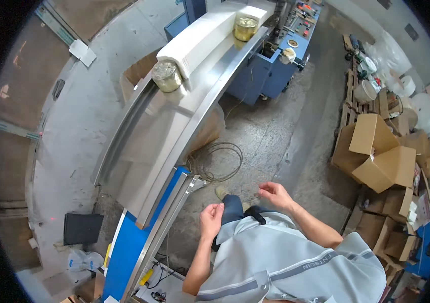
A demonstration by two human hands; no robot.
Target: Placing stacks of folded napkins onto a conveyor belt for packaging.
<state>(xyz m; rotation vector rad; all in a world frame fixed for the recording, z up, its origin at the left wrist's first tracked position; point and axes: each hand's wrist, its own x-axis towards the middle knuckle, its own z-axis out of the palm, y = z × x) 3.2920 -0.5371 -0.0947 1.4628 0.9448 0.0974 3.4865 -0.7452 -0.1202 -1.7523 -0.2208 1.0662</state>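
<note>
My left hand (211,220) hangs in front of my body, just right of the conveyor's metal side rail. Its fingers are loosely curled together and nothing shows in them. Off to the right, my right hand (274,193) is held in the air over the floor, half curled, with thumb and fingers a little apart and nothing between them. Neither hand touches anything. Nearest to the left hand is a conveyor with a blue belt (124,260), which meets a long steel chute (149,146).
On the far steel table, a long white stack (207,38) lies between two weights wrapped in yellowish tape, one near (167,76) and one far (245,29). A blue machine (260,76) stands beyond. A coiled cable (222,161) lies on the floor. Open cardboard boxes (376,151) crowd the right.
</note>
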